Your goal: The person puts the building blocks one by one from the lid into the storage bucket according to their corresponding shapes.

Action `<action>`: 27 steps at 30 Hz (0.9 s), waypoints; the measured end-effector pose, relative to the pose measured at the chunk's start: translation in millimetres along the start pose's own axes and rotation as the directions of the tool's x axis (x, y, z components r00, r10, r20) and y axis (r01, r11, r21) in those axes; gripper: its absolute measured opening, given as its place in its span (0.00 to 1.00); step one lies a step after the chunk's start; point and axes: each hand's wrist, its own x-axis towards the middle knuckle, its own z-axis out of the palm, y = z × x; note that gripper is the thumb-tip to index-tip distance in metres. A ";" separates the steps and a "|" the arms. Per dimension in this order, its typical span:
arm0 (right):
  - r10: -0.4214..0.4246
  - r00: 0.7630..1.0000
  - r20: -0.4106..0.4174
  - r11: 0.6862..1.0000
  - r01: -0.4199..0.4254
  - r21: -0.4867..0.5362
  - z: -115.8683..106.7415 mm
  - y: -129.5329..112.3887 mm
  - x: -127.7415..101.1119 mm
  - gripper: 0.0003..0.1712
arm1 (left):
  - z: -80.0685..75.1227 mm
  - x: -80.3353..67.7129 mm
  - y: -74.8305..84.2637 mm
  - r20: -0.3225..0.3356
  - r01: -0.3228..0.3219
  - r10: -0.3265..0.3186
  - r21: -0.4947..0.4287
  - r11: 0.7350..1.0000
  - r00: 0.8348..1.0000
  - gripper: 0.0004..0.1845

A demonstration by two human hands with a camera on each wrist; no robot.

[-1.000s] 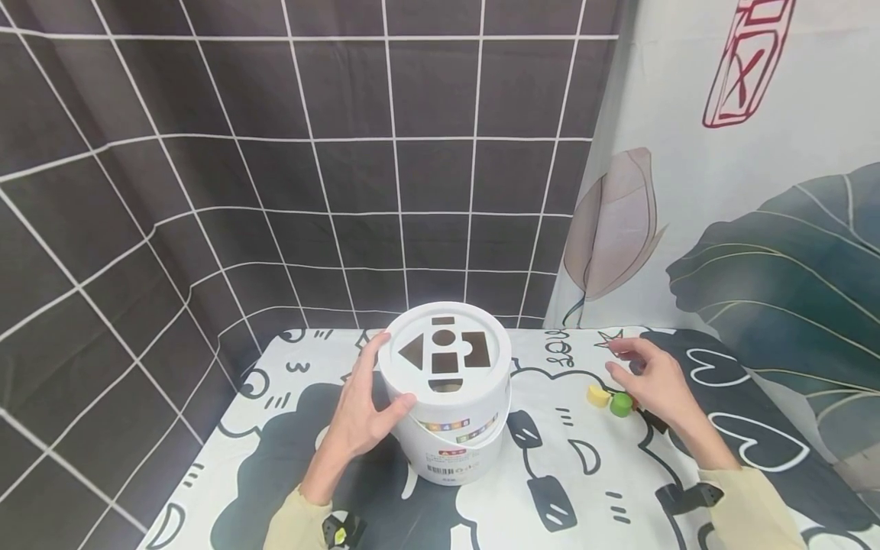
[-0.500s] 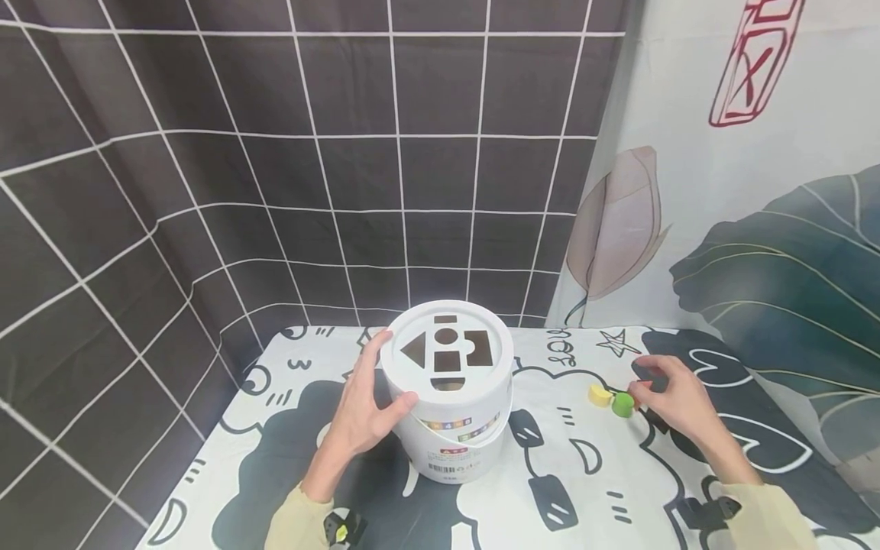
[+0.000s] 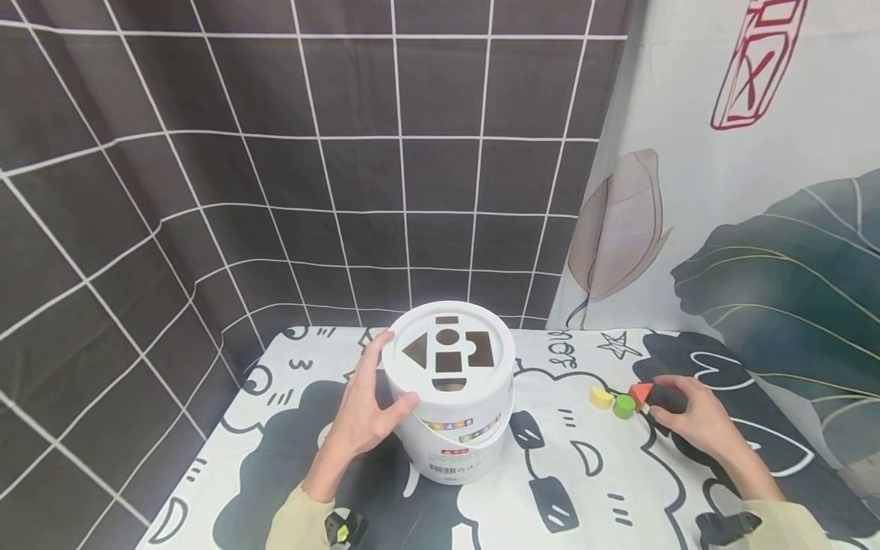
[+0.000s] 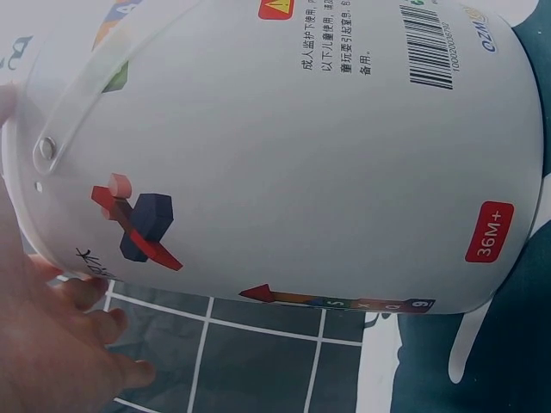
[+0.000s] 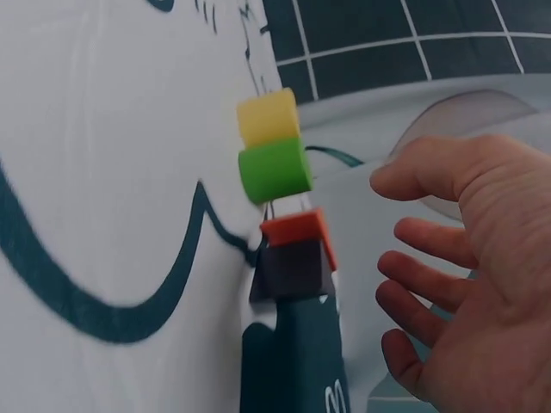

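A white lidded bucket (image 3: 450, 412) stands upright on the patterned cloth, its lid (image 3: 419, 382) cut with several shaped holes. My left hand (image 3: 360, 412) rests against the lid's left rim, fingers spread and thumb at the front; in the left wrist view several fingers (image 4: 99, 323) reach past the rim. To the right, my right hand (image 3: 701, 420) is beside a dark block (image 5: 293, 271), thumb and fingers apart. Left of that block sit an orange-red block (image 3: 640, 394), a green round block (image 3: 624, 406) and a yellow block (image 3: 600, 397), in a close row.
A black-and-white cartoon cloth (image 3: 509, 512) covers the table. Behind it hangs a dark grid-patterned curtain (image 3: 357, 176), with a leaf-printed white curtain (image 3: 626, 76) at the right. The bucket's handle (image 4: 86, 95) hangs down its front.
My right hand has moved right and slightly down, from above the blocks to beside the dark block, uncovering the orange-red one. The left hand and bucket keep their place.
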 end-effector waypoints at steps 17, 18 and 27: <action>0.099 0.991 0.095 0.995 -0.096 -0.043 7.6 25.8 -4.6 0.45 | 0.5 -0.6 0.1 -0.002 0.003 -0.003 0.011 1.000 1.000 0.47; 0.108 0.989 0.102 0.994 -0.103 -0.045 8.0 26.7 -4.6 0.46 | 0.5 -0.5 0.1 -0.002 0.004 -0.004 0.012 1.000 1.000 0.47; 0.161 0.975 0.152 0.987 -0.157 -0.037 12.8 31.4 -5.1 0.49 | 0.2 -0.6 1.6 0.000 0.014 -0.014 0.008 1.000 1.000 0.47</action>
